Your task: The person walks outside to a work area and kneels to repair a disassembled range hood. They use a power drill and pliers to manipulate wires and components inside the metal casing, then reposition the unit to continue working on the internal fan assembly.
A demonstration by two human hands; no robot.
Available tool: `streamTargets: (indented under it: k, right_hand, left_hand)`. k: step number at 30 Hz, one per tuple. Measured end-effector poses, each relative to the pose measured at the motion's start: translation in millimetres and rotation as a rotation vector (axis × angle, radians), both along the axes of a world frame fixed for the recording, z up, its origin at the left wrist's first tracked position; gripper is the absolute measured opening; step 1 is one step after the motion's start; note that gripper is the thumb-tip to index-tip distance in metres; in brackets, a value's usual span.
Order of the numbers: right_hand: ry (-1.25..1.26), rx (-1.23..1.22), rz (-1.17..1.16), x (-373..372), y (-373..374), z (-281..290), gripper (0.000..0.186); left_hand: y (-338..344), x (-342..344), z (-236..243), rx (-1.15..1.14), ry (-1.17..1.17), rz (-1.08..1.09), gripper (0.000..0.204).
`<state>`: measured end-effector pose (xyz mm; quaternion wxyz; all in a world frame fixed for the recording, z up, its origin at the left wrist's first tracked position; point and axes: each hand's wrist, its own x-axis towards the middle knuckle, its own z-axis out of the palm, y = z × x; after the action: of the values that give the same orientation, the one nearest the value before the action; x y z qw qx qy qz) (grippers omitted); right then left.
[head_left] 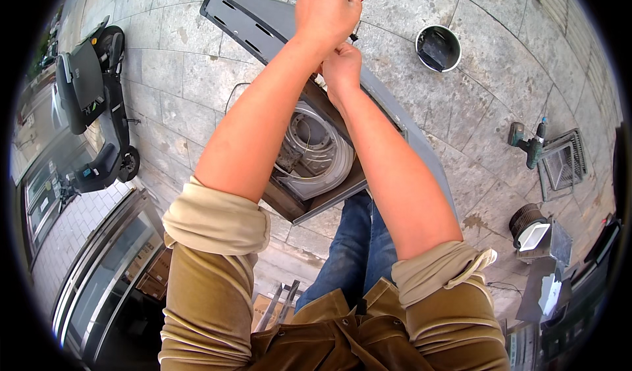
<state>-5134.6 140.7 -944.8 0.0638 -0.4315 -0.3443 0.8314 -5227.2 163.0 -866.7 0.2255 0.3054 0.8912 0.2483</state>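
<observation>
An opened range hood (395, 111) with a grey metal casing lies before me. Inside its open side a round pale blower housing (337, 160) shows, with thin loose wires about it. My left hand (326, 15) is closed above the casing's far part; a short red piece sticks out beside its fingers, and what it grips is hidden. Just nearer, my right hand (342, 71) is closed low at the casing's edge, below my left wrist. A small pale bit shows by its fingers, too small to name. Both forearms cover part of the hood.
A round bucket (420, 50) holding something dark stands at the far right. Farther right lie a cordless drill (532, 148), mesh filter panels (563, 167) and a slatted blower wheel (526, 217). A parked scooter (82, 91) stands left, near a glass door (108, 285).
</observation>
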Motion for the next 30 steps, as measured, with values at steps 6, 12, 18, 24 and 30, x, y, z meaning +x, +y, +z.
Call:
streamTargets:
  k: [6, 12, 18, 24, 30]
  right_hand:
    - [0.003, -0.004, 0.014, -5, -9, 8, 0.019]
    - [-0.017, 0.003, -0.012, -2, -2, -2, 0.019]
    - [0.011, -0.012, -0.015, -5, -8, -1, 0.02]
    - [0.02, 0.002, -0.005, -2, -6, -4, 0.02]
    - [0.044, 0.001, -0.021, -1, -8, -4, 0.019]
  left_hand:
    - [-15, -1, -54, 0.079, 0.353, -0.097, 0.056]
    - [8, -6, 10, -0.142, -0.183, -0.011, 0.074]
    - [-17, -6, -55, 0.1, 0.534, -0.114, 0.062]
    - [-37, -27, -55, 0.118, -0.006, 0.172, 0.037]
    - [-63, -21, -28, -0.162, -0.102, -0.019, 0.039]
